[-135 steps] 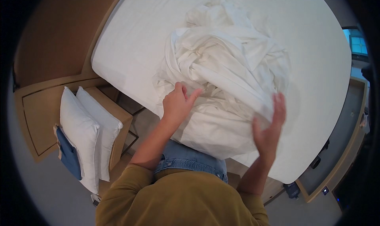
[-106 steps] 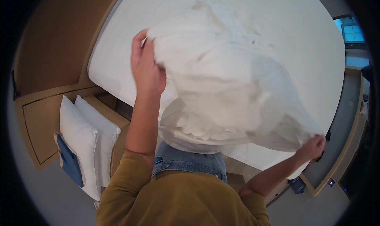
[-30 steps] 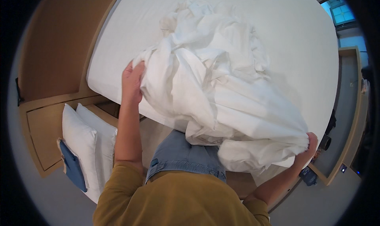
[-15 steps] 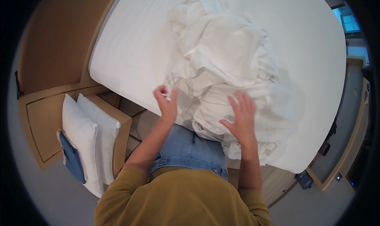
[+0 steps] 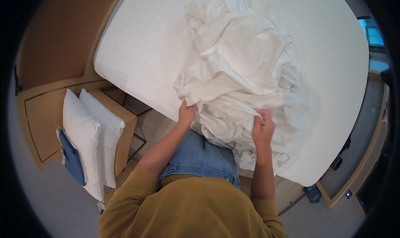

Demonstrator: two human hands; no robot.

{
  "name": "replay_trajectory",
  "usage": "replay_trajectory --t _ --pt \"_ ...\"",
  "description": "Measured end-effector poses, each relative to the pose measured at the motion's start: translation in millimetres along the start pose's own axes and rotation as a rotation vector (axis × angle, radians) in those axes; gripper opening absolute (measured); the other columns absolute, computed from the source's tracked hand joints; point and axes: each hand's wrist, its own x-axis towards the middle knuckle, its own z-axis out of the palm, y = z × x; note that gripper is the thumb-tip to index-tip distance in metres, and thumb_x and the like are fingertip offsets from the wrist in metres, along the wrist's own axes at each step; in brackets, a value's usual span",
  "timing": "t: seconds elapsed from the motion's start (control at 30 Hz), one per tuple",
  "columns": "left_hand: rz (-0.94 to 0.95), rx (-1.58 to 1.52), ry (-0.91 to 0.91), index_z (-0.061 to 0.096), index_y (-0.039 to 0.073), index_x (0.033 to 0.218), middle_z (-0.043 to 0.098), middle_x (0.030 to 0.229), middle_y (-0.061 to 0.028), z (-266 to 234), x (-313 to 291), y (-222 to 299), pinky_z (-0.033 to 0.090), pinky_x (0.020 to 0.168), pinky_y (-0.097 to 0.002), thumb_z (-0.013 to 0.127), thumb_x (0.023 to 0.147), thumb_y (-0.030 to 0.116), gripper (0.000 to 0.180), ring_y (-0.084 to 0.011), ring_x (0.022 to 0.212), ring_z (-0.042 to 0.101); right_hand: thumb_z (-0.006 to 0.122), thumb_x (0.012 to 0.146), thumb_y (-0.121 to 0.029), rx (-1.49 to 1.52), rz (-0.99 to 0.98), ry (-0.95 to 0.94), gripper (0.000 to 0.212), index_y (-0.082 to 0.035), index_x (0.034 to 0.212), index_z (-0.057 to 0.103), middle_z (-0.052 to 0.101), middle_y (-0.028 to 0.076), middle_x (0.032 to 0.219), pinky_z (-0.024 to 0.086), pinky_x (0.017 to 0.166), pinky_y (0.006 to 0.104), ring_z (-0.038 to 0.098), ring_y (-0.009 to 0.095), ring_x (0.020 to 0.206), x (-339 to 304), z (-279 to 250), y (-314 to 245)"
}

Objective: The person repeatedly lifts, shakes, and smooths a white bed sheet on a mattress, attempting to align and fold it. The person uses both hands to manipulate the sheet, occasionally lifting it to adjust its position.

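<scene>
A large heap of crumpled white bed linen (image 5: 241,50) lies on the bed in front of me, its near folds hanging against the bed's edge by my legs. My left hand (image 5: 186,113) is closed on the left edge of the linen. Further right, my right hand (image 5: 263,125) pinches a raised fold of the same linen, with creases drawn toward the fingers. Whether the heap is one sheet or several pieces, I cannot tell.
The bed (image 5: 133,50) has a smooth white covering and a brown headboard (image 5: 54,42) at the left. Two white pillows (image 5: 83,142) and a blue cushion (image 5: 73,163) lean against a wooden bedside unit (image 5: 125,125). A wooden-edged bench (image 5: 358,158) runs along the right.
Both hands were apart from a firm hold, fingers spread over the linen; now they have closed on it. My right hand has come nearer, and the linen between them is drawn into folds.
</scene>
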Motion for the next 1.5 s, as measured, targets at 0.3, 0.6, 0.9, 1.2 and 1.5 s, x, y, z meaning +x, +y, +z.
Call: replay_trajectory --t 0.3,0.6,0.9,1.2,1.5 --pt "0.326 -0.304 -0.125 0.057 0.003 0.110 0.063 0.098 -0.0045 -62.2 -5.1 137.8 0.050 0.075 -0.0267 0.057 0.087 0.005 0.024 -0.0112 0.085 0.059 0.055 0.085 -0.010 0.369 -0.171 0.946 0.019 0.000 0.101 0.053 0.056 0.009 0.089 0.048 0.071 0.0302 0.055 0.017 0.079 -16.3 -156.1 -23.2" --pt "0.387 0.007 0.041 0.047 0.006 0.120 0.054 0.102 -0.0064 -53.0 20.4 173.0 0.048 0.074 -0.0274 0.071 0.083 0.015 0.045 -0.0139 0.087 0.055 0.042 0.086 -0.002 -0.315 0.285 0.822 0.030 0.002 0.113 0.055 0.060 0.011 0.106 0.043 0.091 0.0357 0.057 0.024 0.100 6.3 -175.0 32.6" --pt "0.804 0.943 0.176 0.034 0.012 0.138 0.028 0.139 -0.0214 -22.1 6.3 106.6 0.036 0.099 -0.0458 0.084 0.063 0.025 0.091 -0.0370 0.126 0.033 0.067 0.069 -0.007 -0.304 -0.407 0.039 0.034 -0.005 0.103 0.060 0.057 0.015 0.115 0.037 0.095 0.0459 0.050 0.033 0.113 22.4 19.8 -31.4" --pt "0.214 1.174 0.079 0.046 0.009 0.127 0.054 0.117 -0.0184 -73.5 56.5 -8.0 0.045 0.086 -0.0446 0.074 0.073 0.022 0.062 -0.0349 0.107 0.053 0.064 0.070 -0.005 -0.600 -0.427 0.070 0.012 -0.005 0.083 0.061 0.058 0.007 0.099 0.036 0.089 0.0409 0.054 0.026 0.099 35.3 62.0 8.5" --pt "-0.092 -0.307 0.107 0.056 0.004 0.110 0.064 0.095 -0.0063 -102.0 66.8 -4.9 0.051 0.075 -0.0300 0.061 0.086 0.008 0.025 -0.0174 0.084 0.062 0.049 0.091 -0.003 0.388 0.067 0.330 0.011 -0.003 0.102 0.052 0.052 0.003 0.090 0.043 0.069 0.0250 0.047 0.011 0.078 -8.5 -41.5 -24.1"
